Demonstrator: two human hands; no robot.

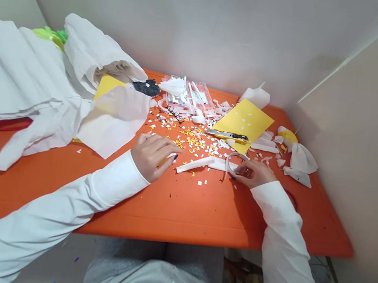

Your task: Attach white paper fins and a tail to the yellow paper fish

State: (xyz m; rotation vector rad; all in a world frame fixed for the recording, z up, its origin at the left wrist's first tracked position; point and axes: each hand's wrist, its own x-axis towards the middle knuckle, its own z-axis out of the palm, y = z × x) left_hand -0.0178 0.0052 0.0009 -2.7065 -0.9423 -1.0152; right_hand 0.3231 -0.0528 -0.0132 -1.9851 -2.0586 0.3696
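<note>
My right hand (256, 173) is closed at the table's right side, its fingers and thumb gripping a thin pale curved band (230, 160) that arcs up in a loop. Whether the band is a headband or a ring of tape I cannot tell. My left hand (153, 156) hovers low over the orange table, palm down, fingers loosely stretched and thumb apart. Small yellow and white bits show under its fingers. Between both hands lies a folded white paper strip (195, 165). Behind it, a yellow utility knife (228, 135) rests partly on a yellow sheet (250, 120).
White and yellow paper scraps (192, 139) cover the middle of the orange table (176, 216). A clear case of pens (196, 95) stands at the back. White cloth or paper rolls (95, 51) pile up at the left. Crumpled white pieces (302, 158) lie at the right.
</note>
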